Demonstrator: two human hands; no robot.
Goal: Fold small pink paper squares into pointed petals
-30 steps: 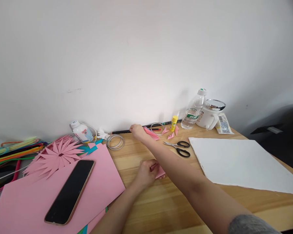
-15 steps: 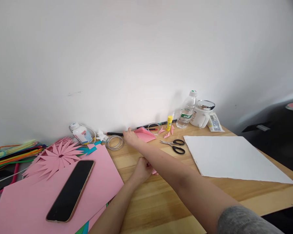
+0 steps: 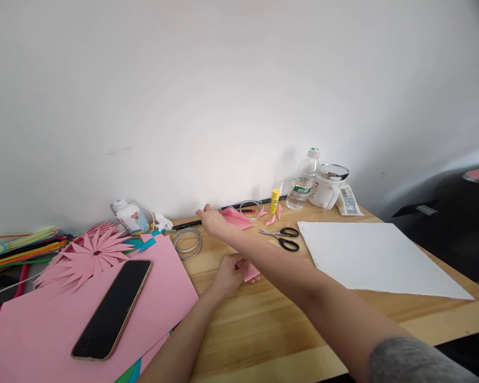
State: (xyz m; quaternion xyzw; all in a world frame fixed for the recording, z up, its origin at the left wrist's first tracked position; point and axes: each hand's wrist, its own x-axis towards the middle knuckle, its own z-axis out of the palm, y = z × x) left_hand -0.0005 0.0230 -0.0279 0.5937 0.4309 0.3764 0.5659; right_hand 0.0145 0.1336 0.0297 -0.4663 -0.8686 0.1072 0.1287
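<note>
My left hand (image 3: 230, 274) is closed on a small piece of pink paper (image 3: 251, 272) low over the wooden table. Part of that paper is hidden behind my right forearm. Farther back, near the wall, my right hand (image 3: 212, 219) has its fingertips slightly apart, with nothing visible between them. It is just left of some folded pink paper (image 3: 237, 219) and beside a black pen-like stick (image 3: 187, 225). A coil of silvery wire (image 3: 187, 243) lies close by. Scissors (image 3: 282, 238) with black handles rest to the right.
A glue stick (image 3: 274, 201), small pink folded pieces (image 3: 270, 220), a water bottle (image 3: 300, 183) and a mug (image 3: 325, 189) stand along the back. A white board (image 3: 379, 255) lies right. Left are pink sheets (image 3: 163, 287), a phone (image 3: 112, 309), a folded-paper pinwheel (image 3: 98, 254) and a white bottle (image 3: 130, 216).
My right hand has lifted slightly, its fingertips loosening. The wire coil has shifted a little toward me. More of the pink paper in my left hand now shows.
</note>
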